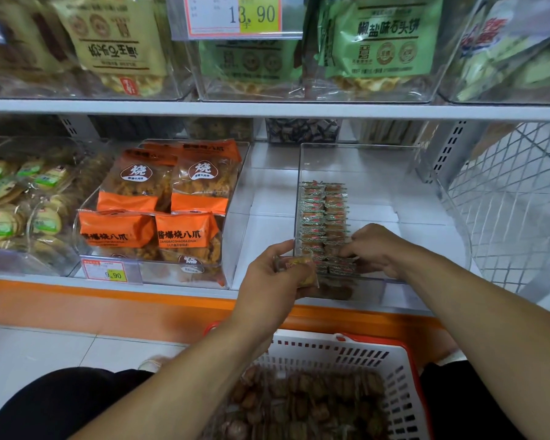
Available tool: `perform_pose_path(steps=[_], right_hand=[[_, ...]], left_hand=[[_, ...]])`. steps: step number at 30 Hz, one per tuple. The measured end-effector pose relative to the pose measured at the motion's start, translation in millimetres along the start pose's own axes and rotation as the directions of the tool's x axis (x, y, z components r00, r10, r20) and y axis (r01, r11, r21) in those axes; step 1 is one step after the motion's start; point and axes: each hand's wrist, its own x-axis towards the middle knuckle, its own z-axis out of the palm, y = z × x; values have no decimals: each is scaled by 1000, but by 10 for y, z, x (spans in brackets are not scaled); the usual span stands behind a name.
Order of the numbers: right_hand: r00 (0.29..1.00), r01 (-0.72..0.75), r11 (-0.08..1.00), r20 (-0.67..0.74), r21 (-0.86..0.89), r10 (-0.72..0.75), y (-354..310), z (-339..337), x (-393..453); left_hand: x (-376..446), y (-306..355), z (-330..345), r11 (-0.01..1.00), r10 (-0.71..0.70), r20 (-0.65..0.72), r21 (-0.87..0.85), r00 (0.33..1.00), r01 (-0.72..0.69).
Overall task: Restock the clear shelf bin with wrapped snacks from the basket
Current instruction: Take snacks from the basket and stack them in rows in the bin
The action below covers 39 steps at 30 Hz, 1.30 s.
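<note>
Hands are both at the clear shelf bin (362, 160), which stands on the lower shelf at about 1 o'clock from the white basket (397, 369). The left hand (277, 281) pinches a few wrapped snacks (299, 265) at the bin's front left corner. The right hand (378, 249) is inside the bin, fingers curled down on the front of the two rows of snacks (323, 214); whether it pinches one I cannot tell. More snacks lie in the basket at 6 o'clock. Orange bags (159, 211) fill the neighbour bin at 9 o'clock.
</note>
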Motion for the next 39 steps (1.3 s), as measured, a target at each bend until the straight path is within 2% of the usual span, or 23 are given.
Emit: perform_pose_path(steps=[3,7,10,12,13,14,15,16,18,21,23,25,26,28,29,31,33,35,37,39], right_hand=[[1000,15,1000,1,-15,-15,1,15,4],[994,-37,999,98,-19,38,-34,-23,-50],[997,-19,993,75,-119,28,-78,-17,-153],[994,98,938,-21,-333,-111,-128,-35,-261],[966,169,885,-104,-433,-235,-167,-52,-330],[913,257,848,-170,-463,-370,-214,-64,-419],[862,368,839,-192,-401,-469,-257,-69,-509],[835,477,834,-153,-277,-529,-296,-62,-622],[814,581,812,25,-51,-580,-328,-7,-851],[785,616,783,160,-88,-599,-264,72,-1000],[766,639,768,135,-55,-628,-248,48,-1002],[779,618,776,31,129,-626,-283,-41,-954],[808,577,774,-42,262,-588,-311,-116,-893],[863,503,767,-194,397,-466,-362,-298,-643],[874,481,809,-258,338,-412,-367,-379,-474],[875,386,921,-333,46,-351,-304,-468,-94],[868,282,937,-361,-206,-341,-217,-451,250],[860,242,930,-383,-278,-338,-171,-411,520],[851,208,922,-405,-328,-335,-177,-396,748],[837,213,912,-416,-350,-355,-187,-389,924]], left_hand=[[4,1,3,1000,-9,-15,-6,1000,9],[9,1,-2,1000,-18,-6,-15,1000,18],[18,14,13,994,-56,-46,-97,997,51],[7,25,10,976,-86,-102,-209,991,63],[-5,35,6,962,-94,-124,-268,988,58],[-15,48,2,946,-100,-131,-319,986,54],[-22,60,-4,931,-104,-126,-362,987,52],[-30,74,-3,916,-107,-116,-398,987,52],[-48,110,9,898,-98,-91,-437,991,49],[-70,122,50,918,-61,-41,-395,997,40],[-77,129,86,930,-43,-3,-365,999,39],[-43,111,113,953,-14,38,-300,999,24],[-22,95,138,974,14,60,-225,998,0],[27,69,218,987,117,109,101,987,-128],[52,62,269,927,186,161,297,969,-227],[143,43,383,701,274,318,580,908,-414],[292,4,479,400,228,451,765,863,-505],[438,-36,540,126,108,504,848,857,-514],[546,-89,569,-10,16,475,880,880,-475],[600,-149,576,-53,-42,437,897,898,-439]])
